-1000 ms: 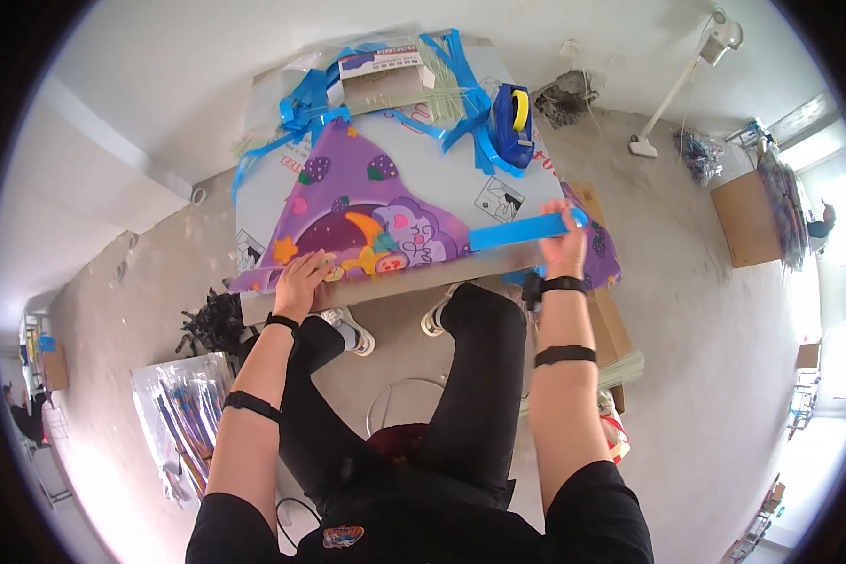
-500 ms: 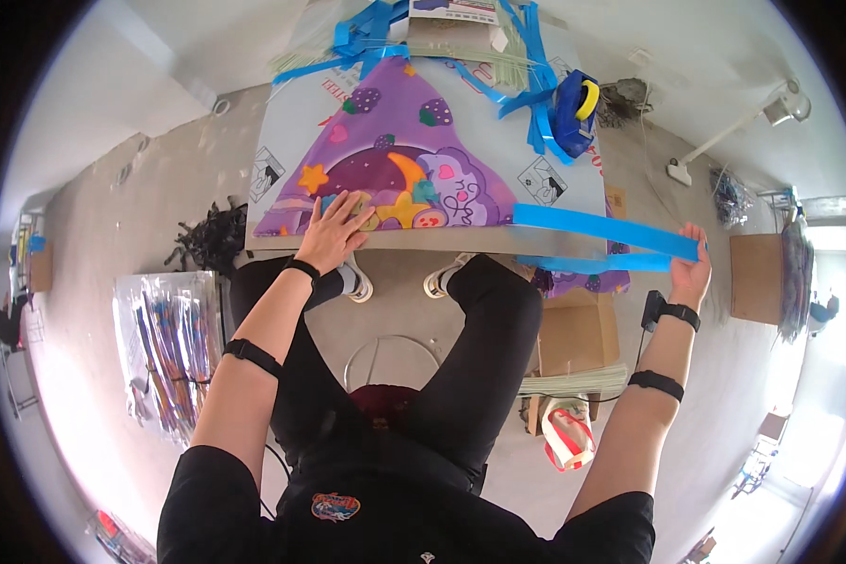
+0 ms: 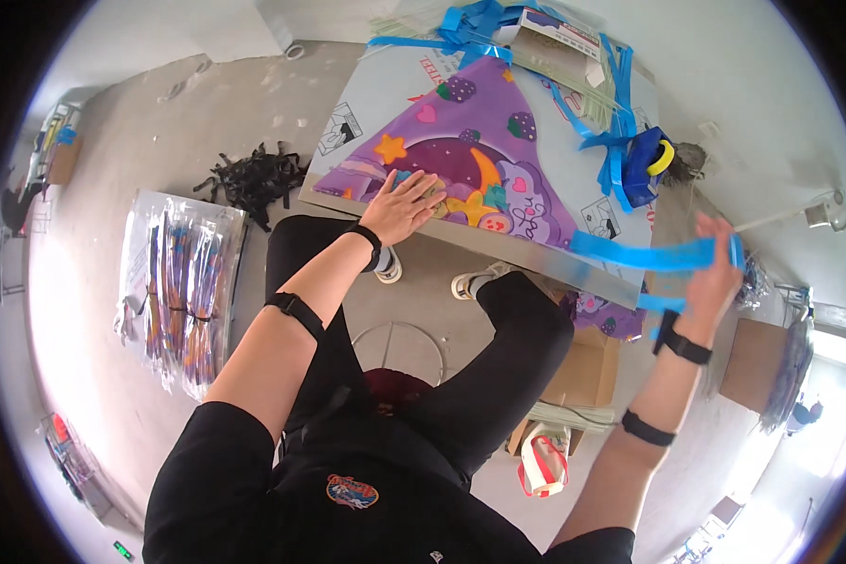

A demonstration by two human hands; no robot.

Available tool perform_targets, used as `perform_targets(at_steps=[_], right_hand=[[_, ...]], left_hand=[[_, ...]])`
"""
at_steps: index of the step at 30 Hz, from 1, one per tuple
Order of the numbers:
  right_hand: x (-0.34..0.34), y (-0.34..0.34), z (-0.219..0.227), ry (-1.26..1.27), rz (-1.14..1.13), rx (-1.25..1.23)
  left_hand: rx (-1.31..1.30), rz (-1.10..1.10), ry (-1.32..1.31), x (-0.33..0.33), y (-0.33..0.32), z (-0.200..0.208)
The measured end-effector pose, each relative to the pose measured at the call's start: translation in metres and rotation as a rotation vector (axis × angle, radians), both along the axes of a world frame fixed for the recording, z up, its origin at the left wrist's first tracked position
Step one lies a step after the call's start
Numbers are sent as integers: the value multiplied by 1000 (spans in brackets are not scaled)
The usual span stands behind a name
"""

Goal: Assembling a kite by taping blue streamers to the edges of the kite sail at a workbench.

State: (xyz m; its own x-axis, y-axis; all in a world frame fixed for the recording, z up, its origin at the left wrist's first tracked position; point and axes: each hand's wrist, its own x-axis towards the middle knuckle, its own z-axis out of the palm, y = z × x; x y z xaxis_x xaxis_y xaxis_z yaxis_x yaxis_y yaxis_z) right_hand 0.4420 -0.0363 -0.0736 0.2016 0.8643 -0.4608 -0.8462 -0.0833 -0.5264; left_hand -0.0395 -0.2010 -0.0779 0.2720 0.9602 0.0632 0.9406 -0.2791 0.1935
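A purple printed triangular sheet (image 3: 484,99), with stars, berries and a moon on it, lies on the pale, board-topped table (image 3: 376,89). My left hand (image 3: 404,207) rests flat on its lower part, fingers stretched out. From the sheet's lower right corner a blue ribbon (image 3: 630,254) runs off past the table edge. Its outer end is in my right hand (image 3: 714,277), which is slightly smeared by motion. Below that edge hangs more purple printed fabric (image 3: 603,315), with another stretch of blue ribbon beside it.
A blue tape dispenser (image 3: 641,169) stands at the table's right. An open box (image 3: 559,42), thin pale rods and loose blue ribbon fill the far side. Left on the floor are black straps (image 3: 258,179) and bagged bundles (image 3: 183,291); a cardboard box (image 3: 583,371) is below right.
The whole view has turned and shifted, so the table appears tilted and farther right. My right hand has moved outward with the ribbon. My left hand stays on the sheet.
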Motion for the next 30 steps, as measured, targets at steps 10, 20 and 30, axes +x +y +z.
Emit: perform_targets(at_steps=[10,20,30], right_hand=[[227,-37,135,-306,-184,222],[261,-71,189,-494,-617,63],[119,-71,264,-1640,-208,123]], left_hand=[[21,-295,-78,64,137,6],[-2,-337,110,100,203,8],[122,-565,-5,187,224,-1]])
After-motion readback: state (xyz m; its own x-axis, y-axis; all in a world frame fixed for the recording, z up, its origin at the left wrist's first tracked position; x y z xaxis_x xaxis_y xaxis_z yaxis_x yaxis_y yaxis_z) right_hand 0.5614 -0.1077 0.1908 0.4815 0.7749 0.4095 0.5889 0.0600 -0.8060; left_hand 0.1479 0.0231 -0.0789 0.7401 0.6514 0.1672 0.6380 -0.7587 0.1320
